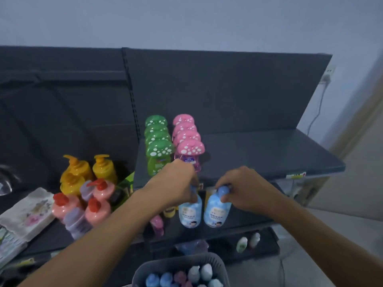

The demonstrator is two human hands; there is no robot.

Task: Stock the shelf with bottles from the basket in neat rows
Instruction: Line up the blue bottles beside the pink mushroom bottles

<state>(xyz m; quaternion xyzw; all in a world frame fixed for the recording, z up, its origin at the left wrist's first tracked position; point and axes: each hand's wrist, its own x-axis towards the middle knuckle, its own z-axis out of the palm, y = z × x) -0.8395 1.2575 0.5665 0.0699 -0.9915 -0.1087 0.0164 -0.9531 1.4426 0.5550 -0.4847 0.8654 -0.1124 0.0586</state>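
The left hand (178, 183) curls its fingers round the cap of the left blue bottle (190, 212), and the right hand (240, 187) grips the cap of the right blue bottle (216, 212). Both bottles hang side by side, just apart, with long axes upright, caps toward 12 o'clock and labels facing the camera. They show just below the front edge of the shelf (269, 154), toward 6 o'clock from the green bottles (158, 146) and pink bottles (187, 137), with the basket (157, 268) further toward 6 o'clock.

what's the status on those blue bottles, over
Left hand grips left blue bottle by its cap, right hand grips right blue bottle likewise. Both upright, not yet on the top shelf. Bare space right of pink row.
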